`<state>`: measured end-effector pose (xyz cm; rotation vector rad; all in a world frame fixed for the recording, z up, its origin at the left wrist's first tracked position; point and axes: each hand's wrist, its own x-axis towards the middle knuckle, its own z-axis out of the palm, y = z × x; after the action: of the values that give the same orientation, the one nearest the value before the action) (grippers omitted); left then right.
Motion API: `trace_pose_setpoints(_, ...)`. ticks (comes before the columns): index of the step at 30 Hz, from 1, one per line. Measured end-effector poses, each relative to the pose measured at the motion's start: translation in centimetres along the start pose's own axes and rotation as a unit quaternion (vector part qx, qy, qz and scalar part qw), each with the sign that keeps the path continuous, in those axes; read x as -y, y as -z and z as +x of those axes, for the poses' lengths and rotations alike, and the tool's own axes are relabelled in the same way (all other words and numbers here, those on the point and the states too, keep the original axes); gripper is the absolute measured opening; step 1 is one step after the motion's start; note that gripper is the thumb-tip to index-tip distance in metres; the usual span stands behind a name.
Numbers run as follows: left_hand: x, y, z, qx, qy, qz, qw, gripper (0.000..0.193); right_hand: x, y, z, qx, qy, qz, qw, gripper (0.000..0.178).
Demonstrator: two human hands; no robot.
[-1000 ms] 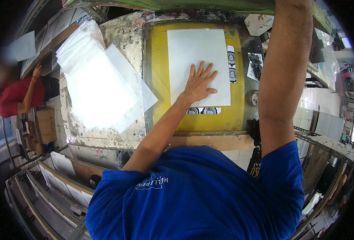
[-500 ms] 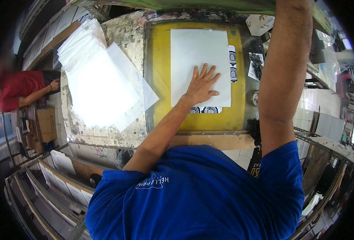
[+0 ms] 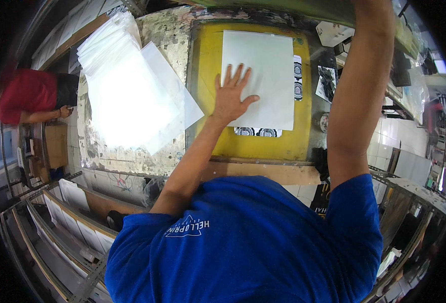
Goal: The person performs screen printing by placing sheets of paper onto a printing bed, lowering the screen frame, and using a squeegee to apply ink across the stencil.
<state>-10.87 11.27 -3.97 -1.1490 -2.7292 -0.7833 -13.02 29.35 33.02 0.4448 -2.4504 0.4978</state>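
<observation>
My left hand (image 3: 231, 97) is open with its fingers spread, over the left edge of a white sheet (image 3: 266, 70). Whether the palm presses on it I cannot tell. The sheet lies on a yellow board (image 3: 208, 144). From under its right and lower edges peeks a printed sheet with round black designs (image 3: 258, 132). My right arm reaches up past the picture's top edge, beside a green frame (image 3: 283, 14) that spans the far side. The right hand itself is out of the picture.
A fanned stack of white sheets (image 3: 127, 96) covers much of the paint-stained table (image 3: 157, 25) on the left. To the board's right are a black-smeared paper (image 3: 326, 83) and a small jar (image 3: 324, 122). A person in a red shirt (image 3: 29, 96) stands far left. Metal racks flank me.
My left hand has slid left across the white sheet, from its middle to its left edge. The right arm stays raised toward the far side. The view has shifted slightly.
</observation>
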Motion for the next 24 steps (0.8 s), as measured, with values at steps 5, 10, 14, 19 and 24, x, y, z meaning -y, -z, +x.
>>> trace_pose_setpoints(5, 1.3, 7.5, -2.8, -0.265, 0.119, -0.333, 0.897, 0.104, 1.0, -2.5, -5.0, -0.039, -0.004, -0.101, 0.994, 0.047)
trace_pose_setpoints(10, -1.1, 14.6, -5.9, -0.341, 0.081, -0.588, 0.729, 0.128, 4.1, -6.1, -13.7, -0.001, -0.009, -0.070, 0.997, 0.056)
trace_pose_setpoints(14, 0.3, 11.1, -13.1, -0.225, 0.235, -0.541, 0.775, 0.105, 5.4, -9.6, -19.7, 0.082, -0.085, -0.017, 0.993, 0.053)
trace_pose_setpoints(19, 3.9, 4.9, -18.3, -0.160, 0.190, -0.331, 0.910, 0.086, 2.4, -17.5, -28.1, 0.116, -0.180, 0.115, 0.970, 0.061)
trace_pose_setpoints(24, 4.5, 3.6, -19.1, -0.138, 0.174, -0.094, 0.970, 0.081, 3.6, -20.3, -29.9, 0.263, -0.159, -0.034, 0.951, 0.078)
